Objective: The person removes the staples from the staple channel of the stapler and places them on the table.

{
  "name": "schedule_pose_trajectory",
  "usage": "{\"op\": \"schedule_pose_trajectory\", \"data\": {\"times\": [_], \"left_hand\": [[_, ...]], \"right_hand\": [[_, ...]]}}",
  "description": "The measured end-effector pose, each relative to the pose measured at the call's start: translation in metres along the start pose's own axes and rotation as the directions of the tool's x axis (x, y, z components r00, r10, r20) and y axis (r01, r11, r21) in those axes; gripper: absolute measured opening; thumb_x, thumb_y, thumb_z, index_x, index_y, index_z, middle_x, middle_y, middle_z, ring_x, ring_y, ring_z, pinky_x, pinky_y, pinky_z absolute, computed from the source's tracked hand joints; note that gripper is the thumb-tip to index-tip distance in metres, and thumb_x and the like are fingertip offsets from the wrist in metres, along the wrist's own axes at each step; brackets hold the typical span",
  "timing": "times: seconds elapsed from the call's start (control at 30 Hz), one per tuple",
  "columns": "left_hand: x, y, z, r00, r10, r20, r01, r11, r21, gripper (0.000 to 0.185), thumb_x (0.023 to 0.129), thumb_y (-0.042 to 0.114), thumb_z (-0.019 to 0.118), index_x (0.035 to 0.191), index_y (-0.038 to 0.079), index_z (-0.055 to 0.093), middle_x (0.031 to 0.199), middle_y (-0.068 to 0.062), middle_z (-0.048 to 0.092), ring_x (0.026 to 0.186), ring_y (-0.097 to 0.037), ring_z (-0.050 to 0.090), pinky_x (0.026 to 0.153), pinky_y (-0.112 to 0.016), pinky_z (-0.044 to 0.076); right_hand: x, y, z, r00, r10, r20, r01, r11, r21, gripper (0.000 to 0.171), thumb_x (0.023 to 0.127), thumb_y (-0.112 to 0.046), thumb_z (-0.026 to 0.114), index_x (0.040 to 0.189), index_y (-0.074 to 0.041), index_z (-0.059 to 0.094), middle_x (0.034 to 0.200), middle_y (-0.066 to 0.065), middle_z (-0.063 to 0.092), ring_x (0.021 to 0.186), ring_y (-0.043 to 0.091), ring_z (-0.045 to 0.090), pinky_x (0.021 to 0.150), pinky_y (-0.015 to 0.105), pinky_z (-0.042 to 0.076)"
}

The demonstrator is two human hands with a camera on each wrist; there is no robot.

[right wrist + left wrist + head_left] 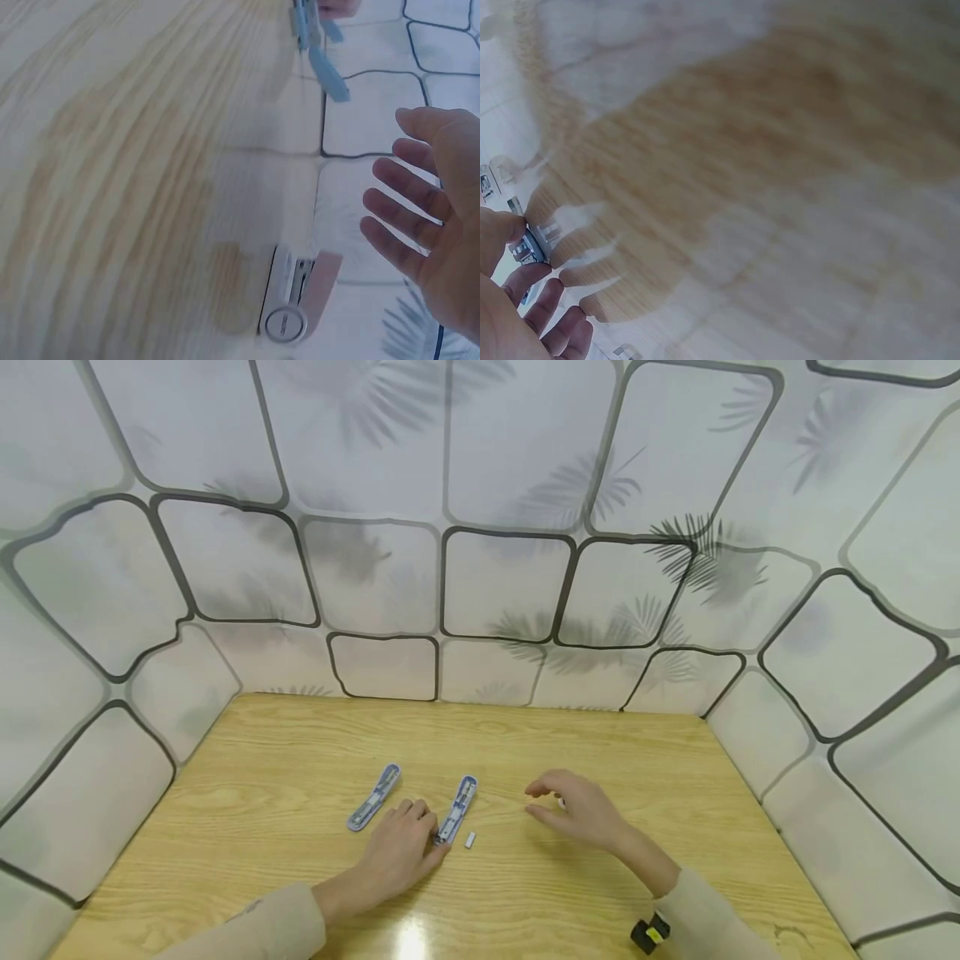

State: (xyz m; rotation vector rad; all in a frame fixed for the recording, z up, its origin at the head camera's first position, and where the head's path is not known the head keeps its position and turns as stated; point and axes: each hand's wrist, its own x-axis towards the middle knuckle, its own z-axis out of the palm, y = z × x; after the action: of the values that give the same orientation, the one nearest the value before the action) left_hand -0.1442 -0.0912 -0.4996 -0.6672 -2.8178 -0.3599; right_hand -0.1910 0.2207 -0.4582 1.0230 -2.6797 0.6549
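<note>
Head view: left hand [401, 852] pinches blue case [456, 810].

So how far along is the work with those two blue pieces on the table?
Not far, it seems. One blue piece lies apart to the left, untouched. The left hand pinches the near end of the other blue piece, so that one is in hand. A small white part lies loose beside it. The right hand hovers open over the table, holding nothing. Everything else appears still to do.
</note>
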Motion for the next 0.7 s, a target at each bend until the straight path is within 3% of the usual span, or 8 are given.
{"op": "schedule_pose_trajectory", "data": {"times": [0.13, 0.27, 0.57, 0.7], "left_hand": [[0.000, 0.000, 0.001, 1.000, -0.004, 0.006, 0.004, 1.000, -0.004, 0.031, 0.088, 0.040, 0.083, 0.089, 0.012, 0.071, 0.095, 0.000, 0.067, 0.087, -0.016, 0.058, 0.079, -0.034, 0.054], [0.000, -0.001, 0.001, 1.000, -0.002, 0.005, 0.002, 1.000, 0.000, 0.031, 0.089, 0.041, 0.083, 0.090, 0.012, 0.071, 0.096, -0.001, 0.067, 0.087, -0.016, 0.058, 0.079, -0.035, 0.055], [-0.001, -0.002, 0.001, 1.000, 0.013, -0.003, -0.013, 1.000, 0.005, 0.030, 0.088, 0.039, 0.083, 0.089, 0.013, 0.070, 0.095, -0.001, 0.066, 0.086, -0.015, 0.057, 0.077, -0.033, 0.053], [-0.001, -0.002, 0.001, 1.000, 0.016, -0.005, -0.016, 1.000, 0.005, 0.030, 0.088, 0.039, 0.083, 0.089, 0.013, 0.070, 0.095, 0.000, 0.066, 0.086, -0.015, 0.057, 0.077, -0.033, 0.053]], "right_hand": [[-0.007, 0.012, 0.000, 0.991, -0.108, -0.079, 0.087, 0.968, -0.235, 0.029, 0.087, -0.027, 0.086, 0.109, -0.011, 0.076, 0.100, 0.000, 0.075, 0.085, 0.017, 0.071, 0.070, 0.028, 0.059], [-0.012, 0.023, -0.004, 0.983, -0.166, -0.075, 0.123, 0.910, -0.395, 0.040, 0.082, -0.033, 0.090, 0.112, -0.011, 0.076, 0.102, 0.001, 0.074, 0.089, 0.017, 0.070, 0.074, 0.031, 0.061], [-0.027, 0.048, -0.008, 0.985, -0.167, -0.030, 0.131, 0.861, -0.492, 0.043, 0.085, -0.035, 0.087, 0.116, -0.008, 0.073, 0.106, 0.004, 0.072, 0.092, 0.021, 0.069, 0.077, 0.034, 0.061], [-0.035, 0.055, -0.009, 0.990, -0.139, -0.015, 0.112, 0.857, -0.502, 0.039, 0.088, -0.034, 0.084, 0.115, -0.009, 0.073, 0.104, 0.004, 0.072, 0.090, 0.020, 0.068, 0.076, 0.034, 0.060]]}}
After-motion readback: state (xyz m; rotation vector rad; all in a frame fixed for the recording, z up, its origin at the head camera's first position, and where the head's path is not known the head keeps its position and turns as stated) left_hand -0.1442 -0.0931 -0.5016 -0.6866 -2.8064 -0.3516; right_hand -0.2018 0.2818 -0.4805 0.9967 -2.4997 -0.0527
